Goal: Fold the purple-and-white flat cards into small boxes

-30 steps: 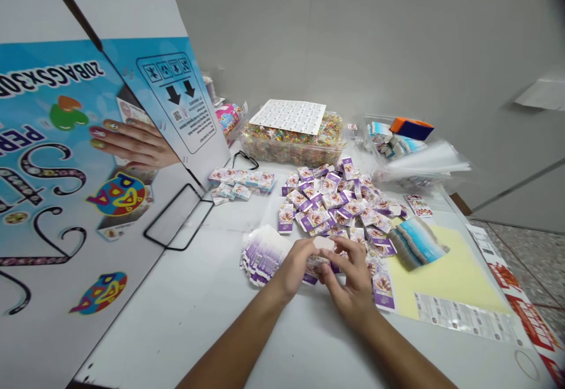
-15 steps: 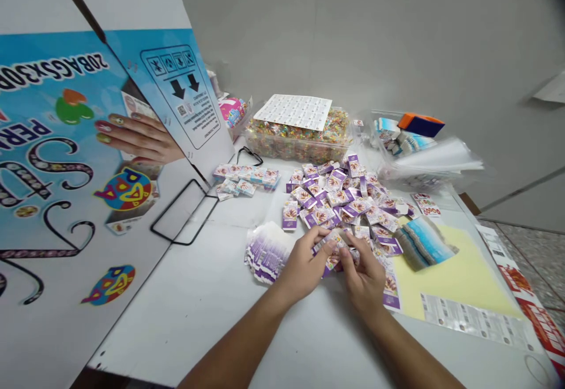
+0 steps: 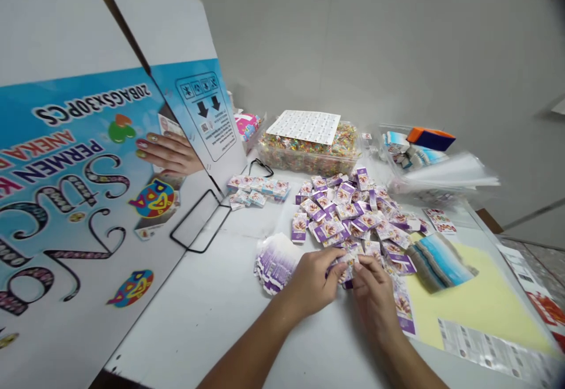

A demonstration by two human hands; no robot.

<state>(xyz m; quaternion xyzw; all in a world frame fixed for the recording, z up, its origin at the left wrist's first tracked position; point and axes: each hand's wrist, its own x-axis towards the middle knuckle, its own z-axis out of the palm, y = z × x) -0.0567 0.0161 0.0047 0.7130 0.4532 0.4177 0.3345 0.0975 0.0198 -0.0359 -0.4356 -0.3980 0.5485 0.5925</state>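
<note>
Between my two hands is a small purple-and-white printed box (image 3: 352,264), held over the near edge of a pile. My left hand (image 3: 315,278) pinches its left side with thumb and fingers. On its right side, the fingertips of my right hand (image 3: 374,286) close on it too. Behind it lies the pile of similar small boxes (image 3: 346,206), jumbled together. A fanned stack of flat purple-and-white cards (image 3: 276,264) rests left of my left hand. Beside my right wrist lies a flat printed sheet (image 3: 404,306), partly covered by the hand.
A large printed carton (image 3: 110,200) stands at the left. Behind the pile sits a clear tub of colourful small pieces (image 3: 304,156) with a sticker sheet (image 3: 304,126) on top. Blue-and-brown cards (image 3: 441,262) lie on yellow paper (image 3: 489,289) at the right, near a plastic bin (image 3: 401,186).
The view has shifted, so the scene sits lower and further right. Both hands still hold the small box; my right fingers have drawn closer together at its edge.
</note>
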